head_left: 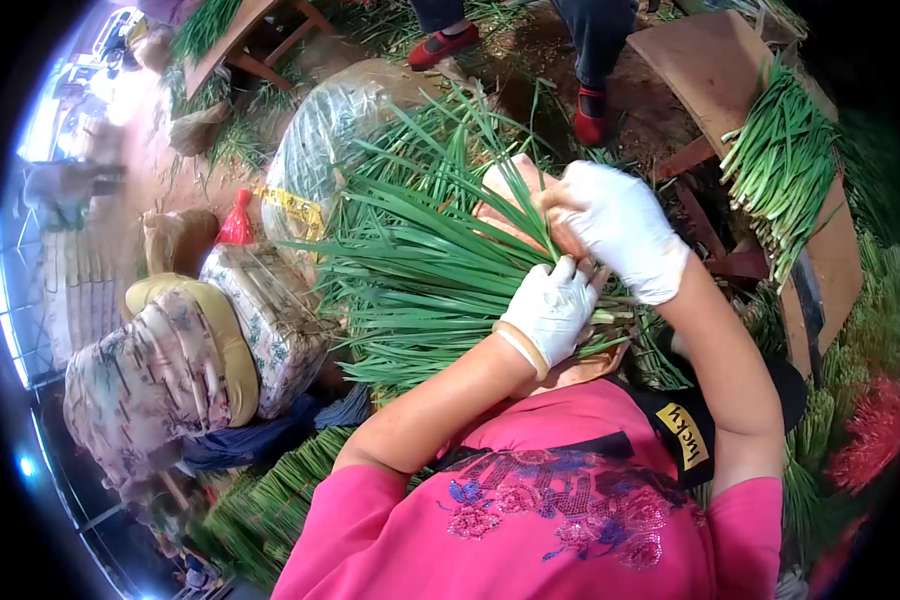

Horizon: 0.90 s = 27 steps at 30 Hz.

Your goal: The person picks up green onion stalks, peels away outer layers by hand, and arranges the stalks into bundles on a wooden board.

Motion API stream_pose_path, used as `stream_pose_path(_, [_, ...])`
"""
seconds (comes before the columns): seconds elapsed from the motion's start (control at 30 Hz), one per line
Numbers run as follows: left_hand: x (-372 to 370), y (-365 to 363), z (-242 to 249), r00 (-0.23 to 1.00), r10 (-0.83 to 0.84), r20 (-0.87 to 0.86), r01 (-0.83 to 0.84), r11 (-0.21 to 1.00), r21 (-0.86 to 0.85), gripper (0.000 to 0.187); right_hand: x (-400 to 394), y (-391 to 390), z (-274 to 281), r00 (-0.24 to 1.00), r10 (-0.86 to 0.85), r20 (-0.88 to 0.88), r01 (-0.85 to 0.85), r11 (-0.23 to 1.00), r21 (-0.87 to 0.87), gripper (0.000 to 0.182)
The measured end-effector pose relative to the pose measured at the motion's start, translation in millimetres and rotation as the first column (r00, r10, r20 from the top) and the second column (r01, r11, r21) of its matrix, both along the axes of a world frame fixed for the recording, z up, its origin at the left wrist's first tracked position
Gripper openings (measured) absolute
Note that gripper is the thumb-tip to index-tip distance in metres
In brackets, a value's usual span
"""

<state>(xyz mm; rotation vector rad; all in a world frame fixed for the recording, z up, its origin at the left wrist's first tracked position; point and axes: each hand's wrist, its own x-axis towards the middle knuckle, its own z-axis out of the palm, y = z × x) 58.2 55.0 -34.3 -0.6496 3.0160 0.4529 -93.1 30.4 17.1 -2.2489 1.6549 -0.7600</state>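
White gloves on both hands, w/ a fat bundle of green chives [420, 270] held up close to the chest, over the lap, leaf tips fanning out to the upper left. Left hand [552, 310] is curled tight round the stalk end of the bundle, fingers wrapped, a rubber band [520, 345] sitting on the wrist just below the glove. Right hand [620, 235] is higher and just beside it, fingers bent and pinching at the top of the same stalk end, touching the leaves; can't tell if anything thin is between the fingertips, too small to see. Judging by how it lies: the bundle looks gathered and roughly evened up, stalks squeezed together at one point, but no tie shows round it yet, so the binding seems still to do & the band on the wrist looks unused. Already-done work prob. shows on the right: a neat stack of chives [780, 165] lying on a brown board [710, 65], well apart from the hands. More loose greens lie low on the left [260, 500] and round the right edge, so plenty seems left. Behind the bundle, a big plastic-wrapped sack [320, 140]; to the left a person in a patterned head covering [150, 370] sits close by. At the top, another person's red shoes [445, 45] stand on the dirt floor [530, 45].
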Motion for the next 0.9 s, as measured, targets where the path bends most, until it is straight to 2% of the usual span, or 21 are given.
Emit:
stream_pose_path(0.03, [0.2, -0.4, -4.0, 1.0, -0.012, 0.013, 0.012, 1.0, 0.022, 0.063, 12.1, -5.7, -13.5, 0.999, 0.051, 0.01, -0.051, 0.997, -0.062, 0.013])
stream_pose_path(0.07, [1.4, 0.0, -10.8, 0.999, -0.027, 0.025, 0.026, 0.999, 0.046, 0.062, 20.9, -9.3, -21.3, 0.995, 0.083, 0.055, -0.082, 0.996, -0.028, 0.014])
stream_pose_path(0.1, [1.6, 1.0, -19.6, 1.0, -0.002, 0.0, 0.002, 0.994, 0.11, 0.058, 31.6, -14.8, -21.0, 0.998, 0.047, 0.047, -0.05, 0.996, 0.07, 0.015])
stream_pose_path(0.13, [1.1, 2.5, -28.5, 0.997, 0.023, -0.074, -0.016, 0.996, 0.091, 0.051, 40.0, -19.9, -21.3, 0.999, 0.012, 0.035, -0.018, 0.986, 0.168, 0.015])
stream_pose_path(0.17, [1.1, 3.2, -35.1, 0.996, 0.09, -0.024, -0.075, 0.931, 0.357, 0.049, 43.5, -29.1, -37.4, 0.997, 0.066, 0.047, -0.071, 0.991, 0.117, 0.02])
stream_pose_path(0.23, [-0.3, 3.5, -40.3, 0.993, 0.113, -0.038, -0.084, 0.891, 0.445, 0.046, 56.4, -41.0, -42.8, 0.999, 0.04, -0.016, -0.038, 0.994, 0.1, 0.024])
stream_pose_path(0.27, [-0.6, 6.5, -48.4, 0.992, 0.07, -0.108, -0.037, 0.959, 0.28, 0.045, 64.2, -46.9, -44.9, 0.999, 0.026, -0.047, -0.022, 0.996, 0.088, 0.027])
stream_pose_path(0.3, [0.9, 7.0, -48.2, 0.986, 0.015, -0.168, 0.002, 0.995, 0.102, 0.044, 70.2, -53.6, -25.2, 0.989, 0.065, -0.136, -0.018, 0.947, 0.32, 0.033])
stream_pose_path(0.33, [3.8, 8.0, -43.2, 0.985, 0.015, -0.174, 0.009, 0.991, 0.134, 0.043, 77.1, -58.7, -26.2, 0.99, 0.062, -0.126, -0.016, 0.941, 0.338, 0.031])
stream_pose_path(0.4, [3.2, 9.7, -44.9, 0.916, -0.008, -0.402, 0.013, 1.0, 0.01, 0.045, 86.5, -67.8, -29.6, 0.992, 0.054, -0.11, -0.009, 0.926, 0.376, 0.028])
stream_pose_path(0.43, [2.9, 10.3, -43.1, 0.944, -0.008, -0.33, 0.011, 1.0, 0.005, 0.047, 87.6, -74.5, -28.1, 0.956, 0.168, -0.242, -0.062, 0.918, 0.392, 0.023])
stream_pose_path(0.5, [2.9, 10.2, -33.9, 0.983, -0.004, -0.182, 0.003, 1.0, -0.009, 0.05, 85.7, -75.2, -26.9, 0.993, 0.119, 0.023, -0.121, 0.963, 0.239, 0.021])
stream_pose_path(0.53, [5.0, 8.8, -27.2, 0.986, -0.003, -0.168, 0.001, 1.0, -0.007, 0.052, 85.2, -75.2, -25.2, 0.981, 0.113, 0.158, -0.138, 0.978, 0.156, 0.021])
stream_pose_path(0.57, [7.9, 8.4, -19.2, 0.988, 0.002, -0.152, -0.003, 1.0, -0.003, 0.053, 80.8, -73.6, -22.9, 0.926, 0.083, 0.367, -0.137, 0.983, 0.123, 0.019])
stream_pose_path(0.6, [9.7, 8.6, -11.6, 0.991, 0.006, -0.136, -0.005, 1.0, 0.005, 0.055, 83.2, -67.5, -2.7, 0.825, -0.073, 0.561, -0.064, 0.973, 0.221, 0.016])
stream_pose_path(0.63, [8.7, 7.9, -5.3, 0.998, 0.006, -0.06, -0.004, 1.0, 0.029, 0.061, 76.5, -68.6, 1.9, 0.668, -0.117, 0.735, -0.149, 0.947, 0.286, 0.015])
stream_pose_path(0.67, [8.7, 8.1, -5.4, 0.995, 0.015, -0.095, -0.015, 1.0, -0.001, 0.063, 70.9, -62.5, 24.2, 0.45, -0.178, 0.875, -0.226, 0.925, 0.305, 0.013])
stream_pose_path(0.73, [6.4, 8.4, -5.4, 0.986, 0.023, -0.165, -0.033, 0.998, -0.058, 0.068, 48.4, -51.4, 50.8, 0.449, -0.13, 0.884, -0.149, 0.965, 0.218, 0.015])
stream_pose_path(0.8, [5.8, 7.7, -5.4, 0.989, 0.033, -0.141, -0.039, 0.998, -0.04, 0.07, 15.9, -38.9, 53.7, 0.496, -0.088, 0.864, -0.112, 0.98, 0.164, 0.021])
stream_pose_path(0.9, [3.5, 6.7, -0.9, 0.994, 0.052, -0.095, -0.05, 0.998, 0.023, 0.073, -29.1, -14.8, 38.5, 0.652, -0.246, 0.717, -0.052, 0.929, 0.366, 0.028])
